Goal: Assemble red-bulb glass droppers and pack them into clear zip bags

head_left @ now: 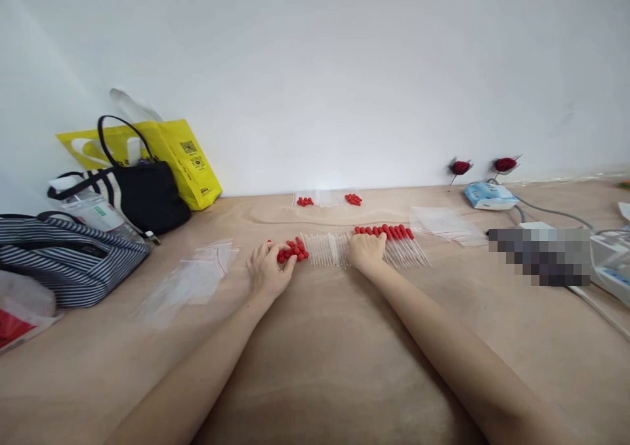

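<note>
My left hand (268,269) rests at the left edge of a loose pile of small red bulb-shaped caps (299,251). Its thumb and fingers are apart and curve around a few of the caps. A row of thin clear sticks (327,251) lies side by side just right of the pile. At the right end of these bare sticks is my right hand (367,249), its fingers folded in; what they grip is hidden. Beyond and right of it, more clear sticks (407,253) lie in a row with red caps (394,232) on their far ends.
Clear zip bags (197,277) lie at left, with another stack (445,225) at right. Near the wall, a clear bag (327,198) lies between two small groups of red caps. Bags, including a yellow one (184,163), stand left; a tissue pack (489,197) and cables are right.
</note>
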A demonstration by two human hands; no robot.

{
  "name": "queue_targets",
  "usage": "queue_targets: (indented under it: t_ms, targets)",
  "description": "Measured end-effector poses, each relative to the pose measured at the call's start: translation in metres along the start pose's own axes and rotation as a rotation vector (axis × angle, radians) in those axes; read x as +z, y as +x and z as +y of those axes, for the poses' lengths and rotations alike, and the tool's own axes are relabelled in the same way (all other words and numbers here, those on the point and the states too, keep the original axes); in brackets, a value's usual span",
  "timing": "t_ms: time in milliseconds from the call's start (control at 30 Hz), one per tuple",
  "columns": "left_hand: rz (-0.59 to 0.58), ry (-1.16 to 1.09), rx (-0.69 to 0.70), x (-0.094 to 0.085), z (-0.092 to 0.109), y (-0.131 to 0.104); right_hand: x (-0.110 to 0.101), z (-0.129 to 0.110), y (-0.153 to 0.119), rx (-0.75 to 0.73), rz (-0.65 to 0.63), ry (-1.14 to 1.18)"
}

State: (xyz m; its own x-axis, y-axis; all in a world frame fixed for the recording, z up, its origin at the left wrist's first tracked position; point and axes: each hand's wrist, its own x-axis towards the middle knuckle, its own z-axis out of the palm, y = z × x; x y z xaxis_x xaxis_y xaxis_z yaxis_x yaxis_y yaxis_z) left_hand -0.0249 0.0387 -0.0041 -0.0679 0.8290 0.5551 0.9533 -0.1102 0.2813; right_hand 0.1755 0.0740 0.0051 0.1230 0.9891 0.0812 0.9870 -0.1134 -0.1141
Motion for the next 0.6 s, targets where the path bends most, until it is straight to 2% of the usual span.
queue_targets:
  t_ms: [133, 233, 300, 367, 467, 600]
  targets:
    - [0.024, -0.003, -0.024, -0.001, -0.007, 0.005, -0.008, 0.005, -0.009, -0.023, 0.051, -0.012]
    - [0.005, 0.003, -0.099, -0.006, -0.023, 0.014, -0.015, 0.020, -0.023, -0.181, 0.099, -0.018]
    - [-0.059, 0.010, -0.207, -0.009, -0.037, 0.021, -0.016, 0.034, -0.035, -0.407, 0.136, -0.026]
    - [-0.175, -0.001, -0.293, -0.010, -0.051, 0.028, -0.014, 0.049, -0.048, -0.599, 0.188, -0.027]
    - [-0.267, -0.010, -0.339, -0.011, -0.062, 0.038, -0.009, 0.067, -0.062, -0.685, 0.222, -0.022]
    - [-0.351, 0.027, -0.396, -0.009, -0.061, 0.055, -0.005, 0.077, -0.066, -0.711, 0.183, -0.013]
